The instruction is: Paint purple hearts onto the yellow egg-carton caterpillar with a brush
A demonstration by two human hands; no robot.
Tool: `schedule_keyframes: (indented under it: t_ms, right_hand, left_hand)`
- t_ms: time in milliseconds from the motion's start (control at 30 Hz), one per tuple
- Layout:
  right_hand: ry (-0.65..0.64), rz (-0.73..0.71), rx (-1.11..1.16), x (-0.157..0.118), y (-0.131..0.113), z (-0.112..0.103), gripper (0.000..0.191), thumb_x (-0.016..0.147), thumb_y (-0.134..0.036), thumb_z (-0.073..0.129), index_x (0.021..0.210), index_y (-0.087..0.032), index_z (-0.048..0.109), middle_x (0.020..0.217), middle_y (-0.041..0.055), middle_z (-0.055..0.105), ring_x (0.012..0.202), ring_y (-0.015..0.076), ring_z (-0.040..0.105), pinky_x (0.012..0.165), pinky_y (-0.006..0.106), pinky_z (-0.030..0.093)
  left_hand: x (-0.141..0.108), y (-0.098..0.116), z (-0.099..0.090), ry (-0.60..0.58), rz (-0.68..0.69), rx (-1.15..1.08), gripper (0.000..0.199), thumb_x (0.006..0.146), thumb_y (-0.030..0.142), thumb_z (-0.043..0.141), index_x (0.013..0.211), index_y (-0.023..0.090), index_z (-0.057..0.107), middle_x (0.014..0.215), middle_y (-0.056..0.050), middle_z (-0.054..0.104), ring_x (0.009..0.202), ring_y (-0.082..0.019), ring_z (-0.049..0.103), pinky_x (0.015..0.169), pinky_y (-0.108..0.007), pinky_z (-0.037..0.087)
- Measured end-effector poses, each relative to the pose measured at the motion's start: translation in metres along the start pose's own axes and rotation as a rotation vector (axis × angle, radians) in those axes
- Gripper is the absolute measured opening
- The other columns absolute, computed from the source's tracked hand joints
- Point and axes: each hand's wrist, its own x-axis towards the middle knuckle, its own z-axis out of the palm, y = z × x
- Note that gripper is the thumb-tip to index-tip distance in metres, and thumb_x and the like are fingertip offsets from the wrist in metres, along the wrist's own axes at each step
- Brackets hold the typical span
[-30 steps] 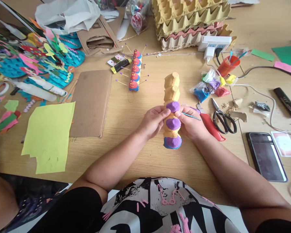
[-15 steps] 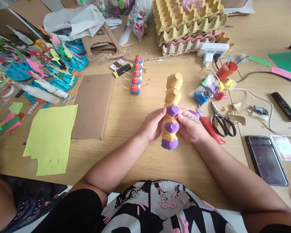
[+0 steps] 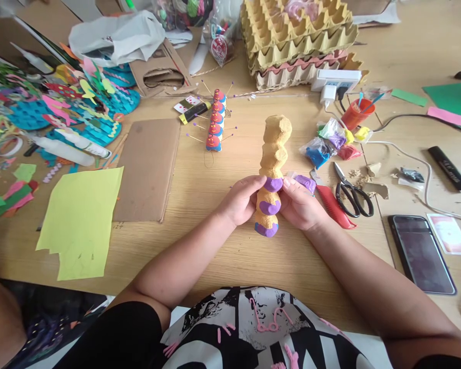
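Observation:
Between my hands is a yellow egg-carton strip (image 3: 275,151) with several bumps in a row, its long side pointing away from me. Purple clay (image 3: 269,207) covers parts of the three nearest bumps, and a little blue shows on the closest one. My left hand (image 3: 240,199) grips the strip's left side, thumb by the third bump. From the right, my right hand (image 3: 301,202) pinches the same bump's edge. Just behind the right fingers lies a packet of purple clay (image 3: 304,182). Farther off stands a finished-looking red and blue bumpy strip (image 3: 216,120) with pins stuck in its sides.
Right of my hands lie a red utility knife (image 3: 334,205), black-handled scissors (image 3: 353,197), bagged clay (image 3: 322,148) and a phone (image 3: 420,253). Yellow paper (image 3: 82,220) and cardboard (image 3: 148,169) lie left. Egg trays (image 3: 297,46) are stacked at the back, beside a power strip (image 3: 337,79).
The strip has tipped, so its purple faces show less and its far end looks larger. The thin blue stick seen at my right fingers is no longer visible.

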Motion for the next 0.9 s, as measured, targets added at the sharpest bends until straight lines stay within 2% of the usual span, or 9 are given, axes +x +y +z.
schedule_keyframes:
  t_ms: [133,333,467,567,700,900]
  right_hand:
    - [-0.010,0.007,0.016,0.000,-0.001,0.002,0.043,0.083,-0.062,0.103,0.091,-0.027,0.081,0.084,0.0011,0.079,0.082,0.0234,0.077,0.080,0.039,0.069]
    - [0.032,0.005,-0.012,0.000,0.000,0.001,0.045,0.081,-0.063,0.104,0.091,-0.027,0.079,0.081,0.0008,0.079,0.077,0.0225,0.075,0.077,0.039,0.068]
    - [0.045,0.031,-0.025,0.000,0.001,0.000,0.045,0.080,-0.062,0.105,0.091,-0.026,0.080,0.084,0.0023,0.081,0.079,0.0225,0.076,0.079,0.038,0.067]
    - [0.052,0.057,-0.025,-0.002,-0.002,0.003,0.043,0.080,-0.062,0.104,0.090,-0.028,0.081,0.088,0.0029,0.083,0.084,0.0238,0.077,0.082,0.039,0.068]
    - [0.011,0.105,-0.040,-0.004,-0.010,0.009,0.043,0.081,-0.066,0.100,0.091,-0.028,0.080,0.095,0.0056,0.086,0.103,0.0303,0.082,0.093,0.044,0.070]
    - [-0.006,0.130,-0.009,-0.004,-0.013,0.011,0.042,0.079,-0.063,0.100,0.094,-0.030,0.079,0.097,0.0076,0.086,0.113,0.0356,0.083,0.094,0.049,0.072]
  left_hand:
    - [0.000,0.002,0.002,0.039,0.004,0.036,0.057,0.070,0.066,0.109,0.085,0.018,0.081,0.082,-0.003,0.080,0.075,-0.016,0.071,0.072,-0.030,0.057]
    - [0.000,0.001,0.002,0.053,-0.007,0.049,0.051,0.079,0.065,0.103,0.085,0.021,0.078,0.084,-0.004,0.080,0.076,-0.020,0.072,0.074,-0.035,0.059]
    - [0.001,0.001,0.000,0.036,-0.023,0.033,0.053,0.071,0.062,0.109,0.089,0.022,0.080,0.086,-0.003,0.078,0.079,-0.019,0.072,0.075,-0.034,0.059]
    - [0.001,0.002,-0.003,0.001,-0.068,0.038,0.055,0.071,0.064,0.108,0.089,0.021,0.079,0.084,-0.003,0.076,0.077,-0.019,0.071,0.072,-0.035,0.058]
    - [0.002,0.005,-0.007,-0.056,-0.170,0.051,0.060,0.070,0.068,0.108,0.087,0.020,0.076,0.082,-0.002,0.073,0.071,-0.020,0.071,0.067,-0.036,0.057]
    - [0.001,0.007,-0.001,-0.020,-0.136,0.040,0.060,0.067,0.065,0.111,0.087,0.020,0.077,0.083,-0.001,0.074,0.072,-0.016,0.069,0.065,-0.031,0.055]
